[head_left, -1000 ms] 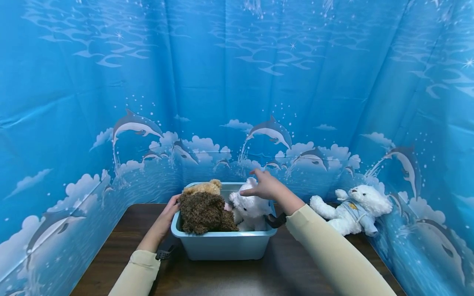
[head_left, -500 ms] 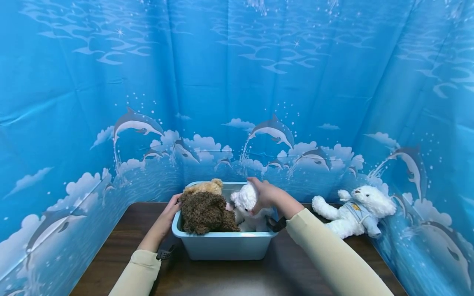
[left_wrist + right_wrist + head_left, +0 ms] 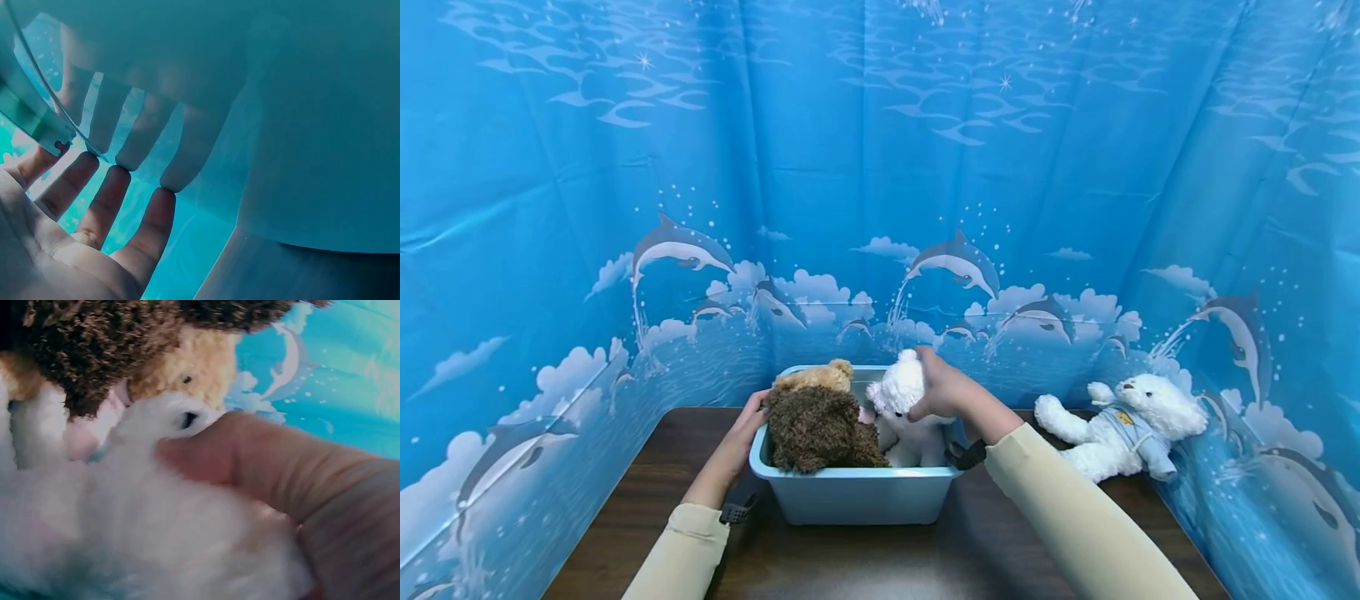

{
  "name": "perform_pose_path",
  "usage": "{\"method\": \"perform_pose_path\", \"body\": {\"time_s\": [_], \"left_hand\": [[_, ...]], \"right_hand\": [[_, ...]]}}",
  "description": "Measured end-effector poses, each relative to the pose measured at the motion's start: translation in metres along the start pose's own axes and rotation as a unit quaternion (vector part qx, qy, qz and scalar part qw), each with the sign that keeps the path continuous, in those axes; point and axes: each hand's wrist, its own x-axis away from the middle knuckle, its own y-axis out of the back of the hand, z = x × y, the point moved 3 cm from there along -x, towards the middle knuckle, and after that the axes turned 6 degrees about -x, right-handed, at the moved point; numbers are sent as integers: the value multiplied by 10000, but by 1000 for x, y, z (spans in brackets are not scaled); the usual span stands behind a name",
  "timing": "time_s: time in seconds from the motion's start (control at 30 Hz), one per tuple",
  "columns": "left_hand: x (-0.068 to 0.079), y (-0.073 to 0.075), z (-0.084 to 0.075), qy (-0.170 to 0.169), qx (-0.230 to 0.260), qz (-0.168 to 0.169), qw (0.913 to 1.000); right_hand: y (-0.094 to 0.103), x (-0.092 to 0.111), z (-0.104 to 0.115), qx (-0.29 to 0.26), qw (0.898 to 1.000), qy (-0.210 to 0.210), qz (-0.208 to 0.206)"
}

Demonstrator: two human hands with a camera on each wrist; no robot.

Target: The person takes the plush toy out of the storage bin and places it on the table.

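Note:
A light blue plastic bin (image 3: 861,500) stands on the dark wooden table. My right hand (image 3: 953,392) grips the head of a white plush animal (image 3: 898,392) at the bin's right end. In the right wrist view the thumb presses into the white plush fur (image 3: 169,512) beside a dark eye. My left hand (image 3: 739,433) rests at the bin's left side. Its extended fingers (image 3: 112,197) touch the outer wall in the left wrist view, where they are mirrored. A dark brown shaggy plush toy (image 3: 808,429) fills the left half, with a tan plush toy (image 3: 820,379) behind it.
A white teddy bear (image 3: 1097,446) in a light blue top lies on its back at the table's right edge. Blue curtains (image 3: 820,208) with dolphin prints surround the wooden table (image 3: 625,517) behind and at both sides.
My right hand has come down from above and taken hold of the white plush animal's head, which now sits slightly higher. The left hand stays at the bin's side.

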Motion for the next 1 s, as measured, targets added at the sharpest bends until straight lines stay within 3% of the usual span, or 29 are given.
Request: {"method": "perform_pose_path", "body": {"time_s": [0.17,0.5,0.7,1.0], "left_hand": [[1,0,0,-2,-42,-15,10000],[0,0,-5,-108,63,-10,9999],[2,-2,-6,66,85,-14,9999],[2,-3,-7,-21,126,-16,9999]], "right_hand": [[13,5,8,-322,9990,274,-170],[27,17,26,-185,9977,557,-334],[44,30,36,-444,9935,829,-642],[78,61,53,-732,9788,1300,-1401]]}}
